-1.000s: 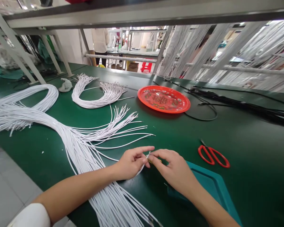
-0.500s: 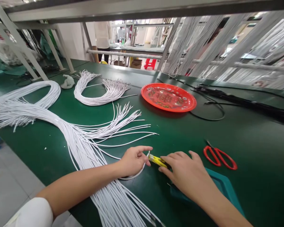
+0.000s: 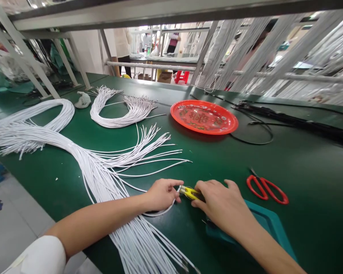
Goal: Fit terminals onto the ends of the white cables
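My left hand [image 3: 163,195] pinches the end of one white cable [image 3: 163,214], which loops below the fingers. In my right hand [image 3: 221,199] is a yellow-and-black hand tool [image 3: 190,192], its tip touching the cable end by my left fingertips. What exactly lies between the tool's jaws is too small to tell. A thick bundle of white cables [image 3: 103,180] runs under my left forearm, with many loose ends fanned out beyond my left hand.
Red-handled scissors [image 3: 267,189] lie right of a teal tray [image 3: 274,224], partly under my right forearm. Farther back are a red round tray [image 3: 204,117], a curved cable bundle [image 3: 114,120] and black cables [image 3: 300,123]. A metal frame [image 3: 171,13] crosses above the table.
The tool and my right hand have shifted slightly, and the tool's yellow body shows turned a little. My left hand stays nearly in place. Another person now shows in the far background.
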`<state>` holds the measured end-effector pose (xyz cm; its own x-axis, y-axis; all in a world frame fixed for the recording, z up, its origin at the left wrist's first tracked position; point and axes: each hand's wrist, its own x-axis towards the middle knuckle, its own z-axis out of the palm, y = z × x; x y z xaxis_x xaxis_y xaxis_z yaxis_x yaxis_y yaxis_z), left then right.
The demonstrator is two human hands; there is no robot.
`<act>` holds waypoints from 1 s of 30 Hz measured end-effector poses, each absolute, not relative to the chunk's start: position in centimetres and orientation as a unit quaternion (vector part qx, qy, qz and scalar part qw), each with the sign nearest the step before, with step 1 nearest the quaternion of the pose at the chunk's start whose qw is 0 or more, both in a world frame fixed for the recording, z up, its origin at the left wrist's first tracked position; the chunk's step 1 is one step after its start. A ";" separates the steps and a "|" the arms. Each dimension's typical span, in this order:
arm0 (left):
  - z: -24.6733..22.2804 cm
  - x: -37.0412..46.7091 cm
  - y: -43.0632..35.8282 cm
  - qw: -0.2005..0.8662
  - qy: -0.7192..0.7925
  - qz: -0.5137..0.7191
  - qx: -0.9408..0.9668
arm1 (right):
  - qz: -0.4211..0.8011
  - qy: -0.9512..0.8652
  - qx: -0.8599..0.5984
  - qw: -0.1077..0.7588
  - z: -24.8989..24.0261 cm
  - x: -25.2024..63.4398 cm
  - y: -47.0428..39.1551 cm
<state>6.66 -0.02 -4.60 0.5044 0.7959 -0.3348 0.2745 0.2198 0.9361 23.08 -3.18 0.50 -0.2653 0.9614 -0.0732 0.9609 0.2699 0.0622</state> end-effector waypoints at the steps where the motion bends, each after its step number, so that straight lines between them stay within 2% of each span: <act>1: -4.6 6.7 0.0 0.635 0.452 0.206 0.592 | 0.003 0.796 0.604 0.039 0.4 23.1 -3.3; 10: -5.2 6.3 0.2 0.613 0.456 0.242 0.598 | -0.027 0.768 0.639 -0.022 -0.6 23.5 -3.6; 18: -3.6 5.8 0.4 0.636 0.463 0.270 0.556 | -0.146 0.683 0.685 -0.205 0.1 24.2 -3.4; 22: -1.9 5.5 1.5 0.620 0.471 0.297 0.552 | -0.191 0.618 0.714 -0.269 0.8 24.3 -3.5; 25: -0.2 5.1 3.5 0.549 0.478 0.355 0.587 | -0.208 0.596 0.719 -0.291 0.9 24.3 -3.6; 27: 0.6 4.6 4.9 0.462 0.478 0.383 0.641 | -0.211 0.591 0.718 -0.301 0.8 24.3 -3.5; 30: 0.8 3.5 5.6 0.323 0.477 0.284 0.767 | -0.213 0.583 0.722 -0.305 0.7 24.3 -3.4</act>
